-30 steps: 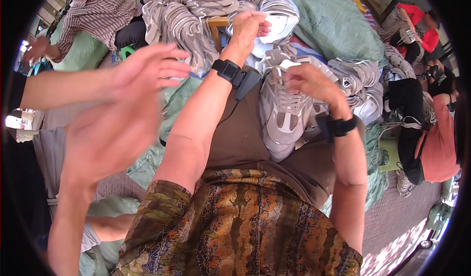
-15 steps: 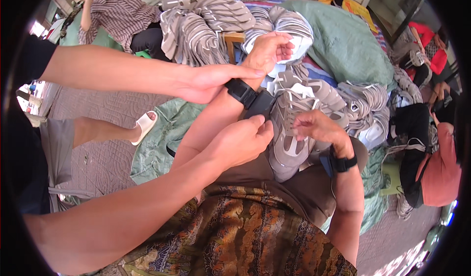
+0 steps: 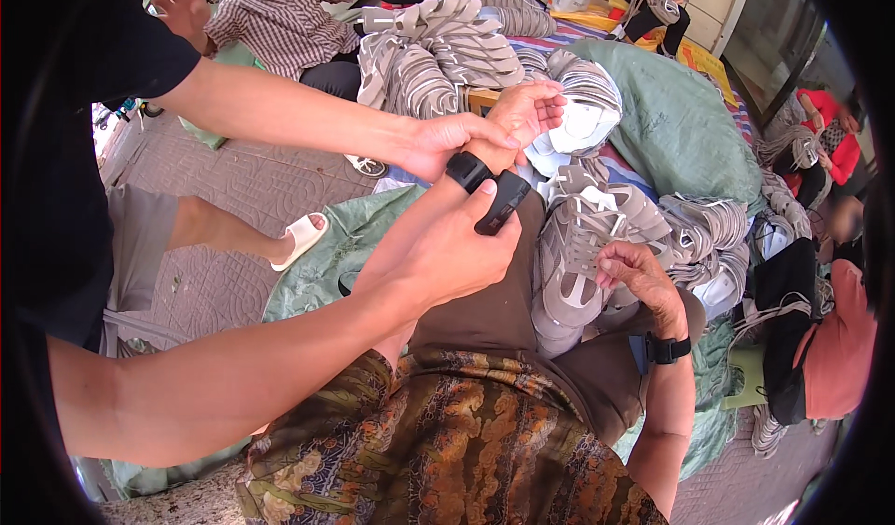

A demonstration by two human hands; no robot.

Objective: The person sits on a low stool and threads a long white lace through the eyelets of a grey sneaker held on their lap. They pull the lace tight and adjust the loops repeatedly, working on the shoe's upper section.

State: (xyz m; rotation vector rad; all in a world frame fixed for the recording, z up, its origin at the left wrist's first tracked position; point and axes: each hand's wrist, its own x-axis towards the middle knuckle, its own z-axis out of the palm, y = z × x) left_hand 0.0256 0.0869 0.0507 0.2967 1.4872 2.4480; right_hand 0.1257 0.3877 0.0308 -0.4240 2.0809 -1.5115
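Note:
My left hand (image 3: pixel 527 113) is held out palm up, its fingers loosely curled and apart, with nothing in it. Another person's hand (image 3: pixel 457 143) grips that wrist just above a black wristband (image 3: pixel 468 172). This person's other hand (image 3: pixel 457 250) holds a small black device (image 3: pixel 503 203) against the band. My right hand (image 3: pixel 639 278) is closed, fingertips drawn together beside the laces of a grey-beige shoe upper (image 3: pixel 569 264); whether anything is pinched there is hidden. The upper leans across my lap, toe toward me. A black band (image 3: pixel 667 349) circles my right wrist.
Stacked shoe uppers (image 3: pixel 438 49) lie ahead on a striped sheet, beside a large green sack (image 3: pixel 676 119). More uppers (image 3: pixel 704 236) sit at the right, near a green stool (image 3: pixel 746 376). Seated people surround the pile. A green tarp (image 3: pixel 317 264) covers paving at left.
The view has shifted, so most things sit lower and farther right. The other person's fingers have moved round the black device, which is now tilted. My right fingers have drawn closer together.

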